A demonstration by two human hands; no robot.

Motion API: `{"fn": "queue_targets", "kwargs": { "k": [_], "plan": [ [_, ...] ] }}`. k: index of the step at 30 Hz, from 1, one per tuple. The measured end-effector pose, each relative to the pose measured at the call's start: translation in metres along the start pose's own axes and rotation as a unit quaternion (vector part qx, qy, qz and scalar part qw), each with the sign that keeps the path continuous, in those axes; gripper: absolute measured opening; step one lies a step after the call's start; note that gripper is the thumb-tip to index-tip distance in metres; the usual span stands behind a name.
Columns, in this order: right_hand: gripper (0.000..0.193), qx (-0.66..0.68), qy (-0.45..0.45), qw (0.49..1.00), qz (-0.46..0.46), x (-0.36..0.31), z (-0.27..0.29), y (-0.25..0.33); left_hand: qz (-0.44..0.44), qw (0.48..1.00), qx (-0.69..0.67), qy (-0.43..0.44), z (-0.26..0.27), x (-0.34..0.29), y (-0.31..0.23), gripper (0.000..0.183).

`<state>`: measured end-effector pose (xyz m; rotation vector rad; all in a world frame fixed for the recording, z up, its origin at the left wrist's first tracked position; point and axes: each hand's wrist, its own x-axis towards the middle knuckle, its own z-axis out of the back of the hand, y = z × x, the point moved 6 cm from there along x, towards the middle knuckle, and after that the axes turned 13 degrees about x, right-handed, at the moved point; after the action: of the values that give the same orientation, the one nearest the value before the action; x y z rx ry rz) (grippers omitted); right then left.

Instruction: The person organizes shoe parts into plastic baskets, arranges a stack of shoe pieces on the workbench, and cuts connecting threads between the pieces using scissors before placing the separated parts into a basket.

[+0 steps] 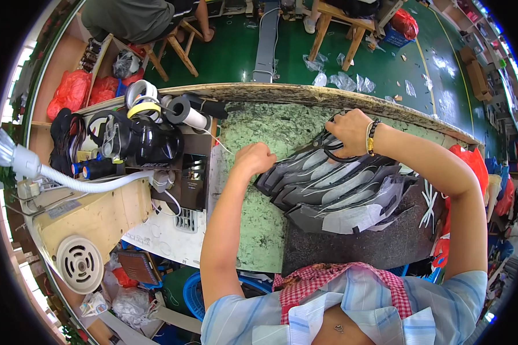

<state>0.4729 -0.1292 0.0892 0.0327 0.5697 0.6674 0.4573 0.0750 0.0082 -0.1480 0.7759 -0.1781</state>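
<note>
My left hand (255, 159) is closed in a fist over the green worktop, just left of a pile of dark pieces. A thin white strip (283, 160) runs from its fingers toward the pile. My right hand (349, 133), with a beaded bracelet at the wrist, is wrapped round black-handled scissors (331, 154) above the far side of the pile; the blades are hard to make out. Several curved black and grey cut pieces (334, 198), which look like shoe uppers, lie overlapped in rows, partly on a dark board (316, 250).
Left of the worktop (250, 230) stand a black machine (155, 141), rolls of tape (143, 95) and a lamp with a bendable white neck (86, 181). White strips (427, 204) lie at the right. A raised wooden edge (305, 92) bounds the far side; people sit on stools beyond it.
</note>
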Motion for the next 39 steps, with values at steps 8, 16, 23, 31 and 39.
{"fn": "queue_targets", "kwargs": {
  "k": [8,16,23,31,39],
  "plan": [
    [0.066,0.004,0.049,0.998,0.025,0.004,-0.009,0.011,-0.028,0.996,0.003,-0.081,-0.007,-0.005,-0.007,0.025],
    [0.043,0.354,-0.393,0.803,-0.275,-0.187,-0.023,-0.056,-0.127,0.966,-0.083,-0.209,0.008,0.015,-0.08,0.064],
    [0.034,0.722,-0.476,0.399,-0.304,-0.275,-0.183,0.029,-0.227,0.928,-0.297,-0.002,0.01,0.002,-0.135,0.031],
    [0.043,0.741,-0.52,0.375,-0.203,-0.257,-0.18,0.06,-0.347,0.909,-0.2,-0.117,0.016,-0.102,-0.149,0.05],
    [0.049,0.679,-0.513,0.513,-0.113,-0.24,-0.143,0.107,-0.31,0.882,-0.35,-0.061,0.009,-0.156,-0.088,0.055]
  ]
}}
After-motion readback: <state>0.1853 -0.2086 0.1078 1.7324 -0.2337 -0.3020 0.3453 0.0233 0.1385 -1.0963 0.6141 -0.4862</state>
